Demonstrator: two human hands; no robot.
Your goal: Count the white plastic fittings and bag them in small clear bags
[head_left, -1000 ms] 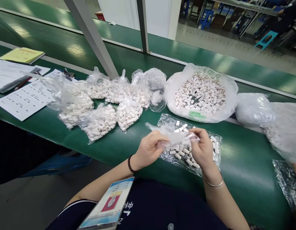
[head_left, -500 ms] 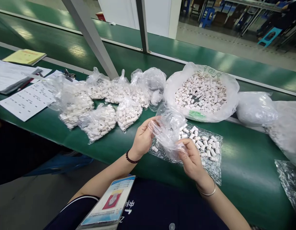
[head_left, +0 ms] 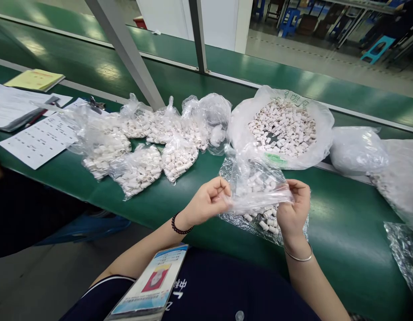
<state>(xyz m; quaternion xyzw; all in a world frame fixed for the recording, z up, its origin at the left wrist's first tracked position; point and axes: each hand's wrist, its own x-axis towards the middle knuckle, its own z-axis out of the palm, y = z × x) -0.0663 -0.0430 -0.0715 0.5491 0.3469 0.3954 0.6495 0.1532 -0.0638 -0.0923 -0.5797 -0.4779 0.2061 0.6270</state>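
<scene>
A clear plastic bag [head_left: 256, 178] is stretched between my two hands. My left hand [head_left: 209, 199] pinches its left edge, and my right hand [head_left: 295, 205] grips the right edge. Through the film, small white tubular pieces show, lying on a bubble-wrap sheet [head_left: 231, 218] beneath. A few loose white pieces [head_left: 269, 223] are uncovered below the bag's near edge. Behind the hands stands a large open bag [head_left: 239, 120] holding a heap of the same white pieces.
Several filled clear bags [head_left: 139, 171] sit to the left, beside papers [head_left: 35, 142] and a yellow pad [head_left: 34, 80]. Further right are a white plastic bundle [head_left: 358, 151] and another large bag [head_left: 403, 178]. A metal post [head_left: 126, 53] rises behind the filled bags.
The bag has gone from bunched to spread wide. My right hand has moved right and slightly up, my left hand a little down and right. The bag now covers many of the loose pieces.
</scene>
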